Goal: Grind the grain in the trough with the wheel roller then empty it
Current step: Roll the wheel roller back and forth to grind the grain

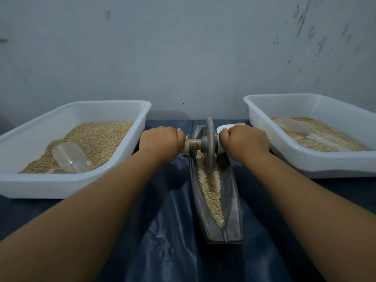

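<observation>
Head view: we see our left hand [161, 142] and right hand [243, 142] each curled round an end of the wooden axle of the grey stone wheel roller [209, 144], which stands upright in the long grey boat-shaped trough [234, 200] on pale grain [210, 192].

hemmed left of the trough [234, 202] by a white tub [61, 184], right by another tub [325, 161]; bare blue bench [173, 210] strips either side of the trough, wall [183, 58] just behind.
</observation>
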